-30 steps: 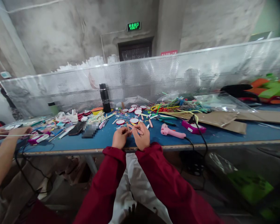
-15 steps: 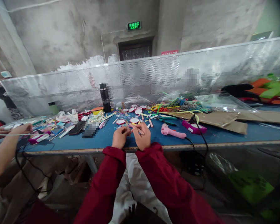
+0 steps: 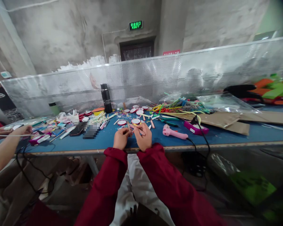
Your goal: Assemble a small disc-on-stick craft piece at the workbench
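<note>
Your two hands meet low over the table [image 3: 103, 145], a thin brown stick [image 3: 128, 125] between them.
Your left hand [image 3: 121, 138] has its grip pinched on the stick, which rises from the fingertips; your right hand [image 3: 144, 137] is curled close beside it, its fingers hiding the grip, so you cannot tell whether it is clenched or grasping something. Just beyond your fingers lie two red-rimmed white discs [image 3: 135, 121]; a pink corded tool [image 3: 174, 133] rests to your right, near a purple box [image 3: 199, 129], and a black bottle [image 3: 106, 99] stands farther back.
</note>
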Motion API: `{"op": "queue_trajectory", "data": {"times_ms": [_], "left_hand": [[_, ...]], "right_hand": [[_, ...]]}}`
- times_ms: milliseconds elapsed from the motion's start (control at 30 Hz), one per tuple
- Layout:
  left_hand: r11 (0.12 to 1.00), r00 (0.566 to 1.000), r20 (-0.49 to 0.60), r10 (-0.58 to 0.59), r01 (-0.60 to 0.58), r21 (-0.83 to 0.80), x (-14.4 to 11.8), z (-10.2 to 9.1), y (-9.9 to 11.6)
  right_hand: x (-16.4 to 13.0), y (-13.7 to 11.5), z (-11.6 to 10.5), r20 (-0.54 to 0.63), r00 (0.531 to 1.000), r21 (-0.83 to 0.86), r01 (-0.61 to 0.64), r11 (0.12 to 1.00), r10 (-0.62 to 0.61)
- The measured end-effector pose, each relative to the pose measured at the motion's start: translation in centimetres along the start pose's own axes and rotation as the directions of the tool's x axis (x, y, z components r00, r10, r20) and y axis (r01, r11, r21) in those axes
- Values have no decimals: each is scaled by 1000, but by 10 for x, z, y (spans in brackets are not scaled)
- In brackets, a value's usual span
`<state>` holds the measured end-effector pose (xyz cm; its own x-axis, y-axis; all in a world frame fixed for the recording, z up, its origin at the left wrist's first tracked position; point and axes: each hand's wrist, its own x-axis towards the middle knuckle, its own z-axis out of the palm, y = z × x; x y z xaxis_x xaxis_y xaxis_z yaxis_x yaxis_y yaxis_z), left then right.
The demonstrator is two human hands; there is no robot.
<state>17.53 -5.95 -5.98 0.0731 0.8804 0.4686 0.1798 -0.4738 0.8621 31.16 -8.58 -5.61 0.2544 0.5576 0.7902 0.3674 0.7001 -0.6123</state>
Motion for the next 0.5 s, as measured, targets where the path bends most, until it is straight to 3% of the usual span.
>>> {"op": "queue_trajectory", "data": {"times_ms": [300, 500], "left_hand": [[1000, 1000, -1, -9, 9, 2, -1, 0, 2], [999, 999, -33, -32, 31, -17, -1, 1, 1]], "right_hand": [[1, -1, 1, 34, 999, 19, -3, 1000, 2], [1, -1, 0, -16, 1000, -28, -5, 1000, 4]]}}
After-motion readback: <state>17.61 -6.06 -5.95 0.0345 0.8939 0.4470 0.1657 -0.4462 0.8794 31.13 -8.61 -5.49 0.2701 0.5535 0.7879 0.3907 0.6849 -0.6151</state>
